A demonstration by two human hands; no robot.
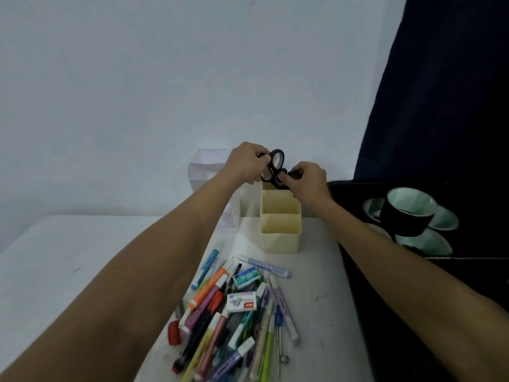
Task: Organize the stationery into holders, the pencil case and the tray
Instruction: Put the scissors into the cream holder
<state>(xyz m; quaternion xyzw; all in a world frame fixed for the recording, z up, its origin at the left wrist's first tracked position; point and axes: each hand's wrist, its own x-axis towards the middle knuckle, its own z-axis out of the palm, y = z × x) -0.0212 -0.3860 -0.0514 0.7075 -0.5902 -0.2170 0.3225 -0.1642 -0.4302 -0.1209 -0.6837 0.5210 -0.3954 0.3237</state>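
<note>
Black-handled scissors (276,169) stand handles-up over the far compartment of a cream three-compartment holder (280,238). My left hand (246,162) grips the scissors' upper handle loop. My right hand (309,179) pinches the lower loop from the right. The blades are hidden behind the holder's rim. A pile of several pens, markers and highlighters (234,321) lies on the white table near me, with a green staple box (246,277), a white staple box (242,301) and a red eraser (174,332) among them.
A white faceted holder (206,172) stands behind my left arm by the wall. On the right, a black surface (468,285) carries several mint-green cups (407,213). A dark curtain (440,92) hangs at the right.
</note>
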